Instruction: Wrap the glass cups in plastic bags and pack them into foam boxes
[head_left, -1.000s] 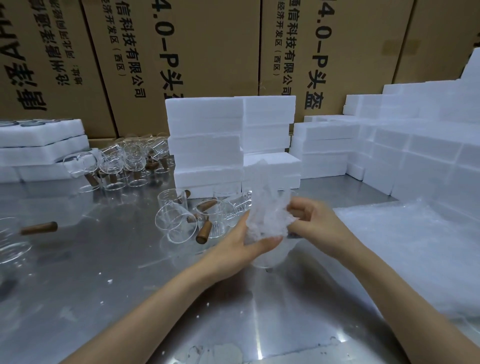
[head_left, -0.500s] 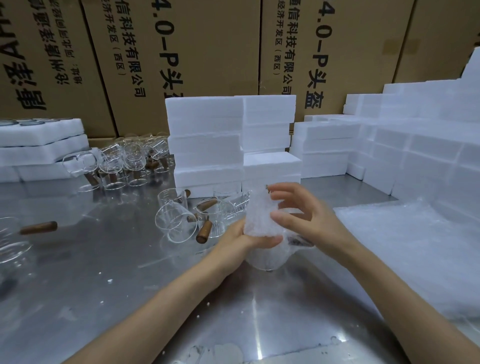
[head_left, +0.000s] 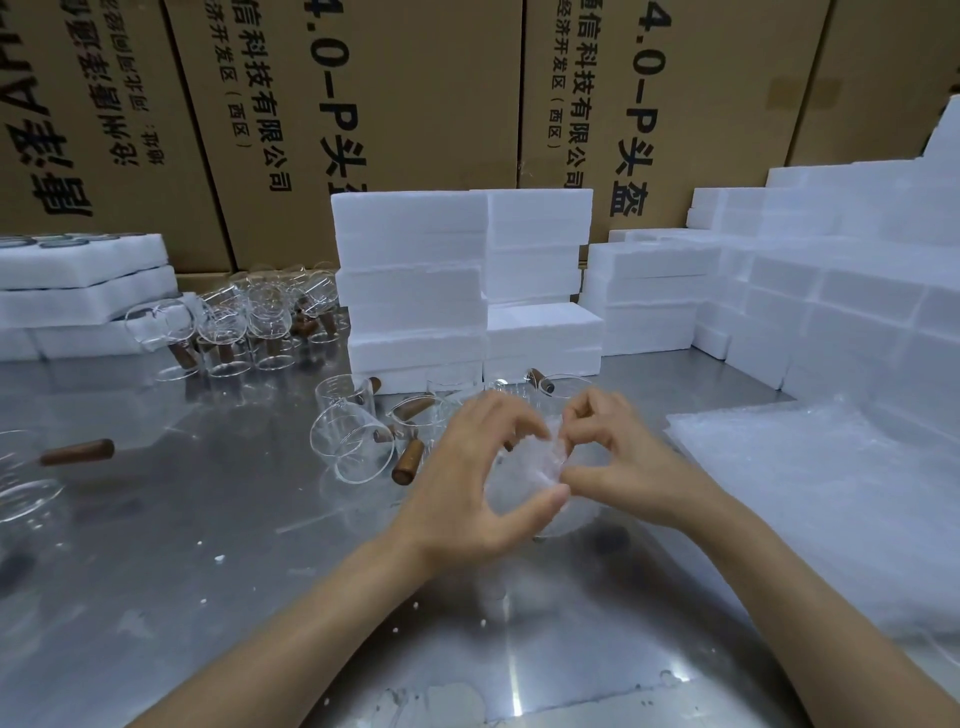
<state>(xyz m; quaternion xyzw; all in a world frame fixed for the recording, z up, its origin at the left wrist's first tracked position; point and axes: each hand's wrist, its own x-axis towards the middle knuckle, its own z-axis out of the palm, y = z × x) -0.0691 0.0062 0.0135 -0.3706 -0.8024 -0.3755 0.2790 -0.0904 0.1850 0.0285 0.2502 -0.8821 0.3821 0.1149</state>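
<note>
both hands grip bagged cup (head_left: 530, 467) above bench (head_left: 208, 519): left hand (head_left: 467, 488) fingers curl round it, right hand (head_left: 618, 457) fingers pinch bag top. loose cups (head_left: 353, 436) at 10 o'clock.

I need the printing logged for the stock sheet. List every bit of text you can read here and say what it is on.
"4.0-P头盔", sideways, on the cardboard box behind the foam blocks.
"信科技有限公司", sideways, on the middle cardboard box; the same column shows on the box beside it.
"经济开发区(西区)", smaller, beside that column on both.
Left cardboard box: large characters, upside down and cut off, not readable.
Foam blocks, glass cups, plastic bags: no text.
</note>
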